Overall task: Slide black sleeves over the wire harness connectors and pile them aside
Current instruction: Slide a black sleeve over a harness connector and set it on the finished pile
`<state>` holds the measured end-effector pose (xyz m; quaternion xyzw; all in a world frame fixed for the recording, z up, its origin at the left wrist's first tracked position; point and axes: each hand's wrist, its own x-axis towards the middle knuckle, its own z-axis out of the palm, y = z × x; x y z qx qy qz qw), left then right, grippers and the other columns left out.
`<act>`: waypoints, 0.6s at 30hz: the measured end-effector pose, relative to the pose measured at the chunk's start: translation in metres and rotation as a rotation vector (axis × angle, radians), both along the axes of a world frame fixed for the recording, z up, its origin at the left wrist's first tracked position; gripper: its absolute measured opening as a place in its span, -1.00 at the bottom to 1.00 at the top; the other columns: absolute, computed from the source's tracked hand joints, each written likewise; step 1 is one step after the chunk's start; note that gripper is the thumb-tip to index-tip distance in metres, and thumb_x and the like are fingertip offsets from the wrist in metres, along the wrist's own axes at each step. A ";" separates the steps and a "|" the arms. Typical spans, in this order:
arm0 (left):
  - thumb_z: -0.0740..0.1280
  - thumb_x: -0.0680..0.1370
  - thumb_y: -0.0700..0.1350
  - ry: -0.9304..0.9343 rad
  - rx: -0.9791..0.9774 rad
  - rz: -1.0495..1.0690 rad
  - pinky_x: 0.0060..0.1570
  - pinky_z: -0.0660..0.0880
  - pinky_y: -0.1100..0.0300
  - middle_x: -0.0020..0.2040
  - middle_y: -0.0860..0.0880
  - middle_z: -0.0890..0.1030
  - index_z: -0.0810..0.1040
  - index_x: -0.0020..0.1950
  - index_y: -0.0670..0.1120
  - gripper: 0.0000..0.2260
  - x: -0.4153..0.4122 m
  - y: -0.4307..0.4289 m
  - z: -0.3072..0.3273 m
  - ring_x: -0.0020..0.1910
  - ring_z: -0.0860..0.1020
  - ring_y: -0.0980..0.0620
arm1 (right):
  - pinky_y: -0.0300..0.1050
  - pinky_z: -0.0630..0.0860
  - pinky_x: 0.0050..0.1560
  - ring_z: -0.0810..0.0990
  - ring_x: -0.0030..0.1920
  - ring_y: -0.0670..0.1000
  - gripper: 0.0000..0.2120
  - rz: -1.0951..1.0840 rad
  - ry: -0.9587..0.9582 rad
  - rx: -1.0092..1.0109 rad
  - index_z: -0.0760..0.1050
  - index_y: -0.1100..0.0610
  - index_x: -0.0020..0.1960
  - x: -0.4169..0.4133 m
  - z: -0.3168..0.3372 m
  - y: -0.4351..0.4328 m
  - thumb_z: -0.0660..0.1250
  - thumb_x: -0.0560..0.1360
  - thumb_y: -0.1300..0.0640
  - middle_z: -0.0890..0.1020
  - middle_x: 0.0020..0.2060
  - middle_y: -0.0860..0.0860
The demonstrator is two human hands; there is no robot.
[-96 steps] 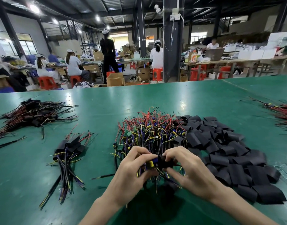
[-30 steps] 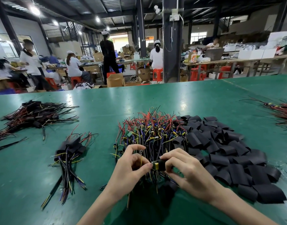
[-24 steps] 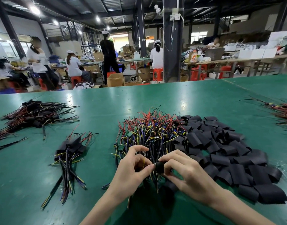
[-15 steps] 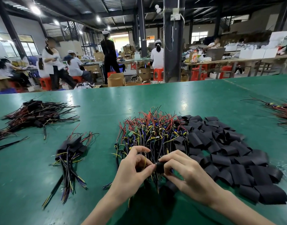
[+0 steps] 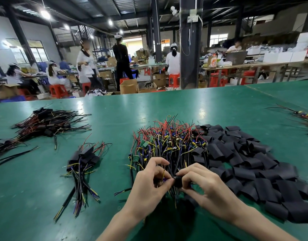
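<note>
Gone, that yellow tip, swallowed by the matte black sleeve point(image 5: 178, 180); right hand point(image 5: 208, 190) fingers pinch it, left hand point(image 5: 148, 186) fingers pinch the thin wires point(image 5: 168, 168).

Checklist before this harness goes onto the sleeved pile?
1. Right hand pinches the black sleeve: ok.
2. Left hand pinches the held harness by its wires: ok.
3. Sleeve fully seated: cannot tell, fingers hide its ends.
4. Held harness free of the unsleeved heap: cannot tell, its wires run among the heap's.
5. Sleeved pile lies left of the hands on the table, nothing across the way: ok.
6. Loose sleeves in stock at right: ok.
</note>
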<state>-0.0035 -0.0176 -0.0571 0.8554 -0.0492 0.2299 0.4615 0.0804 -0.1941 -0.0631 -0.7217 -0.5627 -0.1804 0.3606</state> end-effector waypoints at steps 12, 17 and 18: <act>0.40 0.48 -0.20 -0.091 0.187 0.034 -0.29 0.38 0.42 -0.18 0.16 0.60 0.34 0.09 0.20 -0.62 0.000 -0.003 -0.004 -0.36 0.49 0.12 | -0.21 0.49 -0.01 0.50 0.03 -0.08 -0.84 0.011 -0.027 -0.054 0.47 0.20 -0.20 0.000 -0.001 0.001 0.46 0.39 0.32 0.59 -0.04 -0.02; 0.42 0.47 -0.23 -0.143 0.212 0.051 -0.30 0.35 0.45 -0.19 0.17 0.60 0.35 0.08 0.17 -0.61 0.001 -0.004 -0.007 -0.38 0.46 0.14 | -0.24 0.48 -0.01 0.51 0.02 -0.06 -0.84 0.001 -0.037 -0.039 0.48 0.22 -0.21 0.000 -0.002 0.002 0.46 0.38 0.36 0.61 -0.06 0.01; 0.42 0.47 -0.24 -0.147 0.210 0.054 -0.29 0.34 0.46 -0.20 0.17 0.60 0.35 0.08 0.16 -0.61 0.002 -0.004 -0.007 -0.38 0.45 0.15 | -0.23 0.49 -0.01 0.51 0.01 -0.05 -0.84 0.001 -0.039 -0.036 0.48 0.22 -0.22 0.000 -0.001 0.002 0.46 0.39 0.36 0.62 -0.06 0.01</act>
